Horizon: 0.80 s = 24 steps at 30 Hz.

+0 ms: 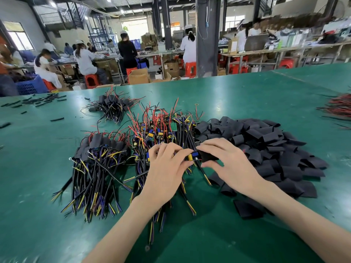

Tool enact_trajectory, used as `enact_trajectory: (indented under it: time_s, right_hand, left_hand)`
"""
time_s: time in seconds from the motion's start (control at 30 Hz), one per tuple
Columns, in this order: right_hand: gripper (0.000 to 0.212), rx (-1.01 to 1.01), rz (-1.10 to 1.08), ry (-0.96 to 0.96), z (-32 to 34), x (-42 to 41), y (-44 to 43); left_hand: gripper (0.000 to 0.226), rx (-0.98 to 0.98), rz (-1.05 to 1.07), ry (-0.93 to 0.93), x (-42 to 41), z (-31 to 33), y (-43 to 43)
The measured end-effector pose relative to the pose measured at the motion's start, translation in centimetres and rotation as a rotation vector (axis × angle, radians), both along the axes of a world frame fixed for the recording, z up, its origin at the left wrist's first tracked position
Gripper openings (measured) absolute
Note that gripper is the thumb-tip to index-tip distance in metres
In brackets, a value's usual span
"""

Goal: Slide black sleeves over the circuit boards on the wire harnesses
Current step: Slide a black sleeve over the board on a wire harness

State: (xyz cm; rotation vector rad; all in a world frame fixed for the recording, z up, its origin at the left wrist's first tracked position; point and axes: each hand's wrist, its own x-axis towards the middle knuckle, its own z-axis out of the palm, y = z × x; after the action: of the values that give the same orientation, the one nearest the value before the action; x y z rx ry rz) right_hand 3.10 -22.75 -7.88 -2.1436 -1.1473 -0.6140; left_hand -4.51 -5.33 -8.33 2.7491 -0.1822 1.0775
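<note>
In the head view, your left hand [167, 164] pinches a circuit board [191, 156], fingers curled round it. Your right hand [226, 160] pinches a black sleeve [209, 158] with its mouth touching the board's end (the yellow and blue parts show outside it, so this one looks barely begun). At nine o'clock from your hands lies a sleeved bundle [100, 147]; a second bundle [112, 103] sits farther off at eleven. At twelve o'clock the pile of bare boards [161, 130] is large, and at three the heap of loose sleeves [266, 141] is larger. I judge well under half done.
</note>
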Motion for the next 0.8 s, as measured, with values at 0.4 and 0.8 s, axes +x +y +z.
enact_trajectory:
  time_s: [0.4, 0.8]
  right_hand:
    - [0.043, -0.017, 0.012, 0.112, 0.12, -0.21, -0.07]
    - [0.04, -0.087, 0.062, 0.038, -0.23, -0.08, -0.17]
  left_hand:
    - [0.026, -0.023, -0.083, -0.004, 0.12, -0.24, 0.12]
    - [0.033, -0.153, -0.163, 0.101, -0.02, 0.18, -0.08]
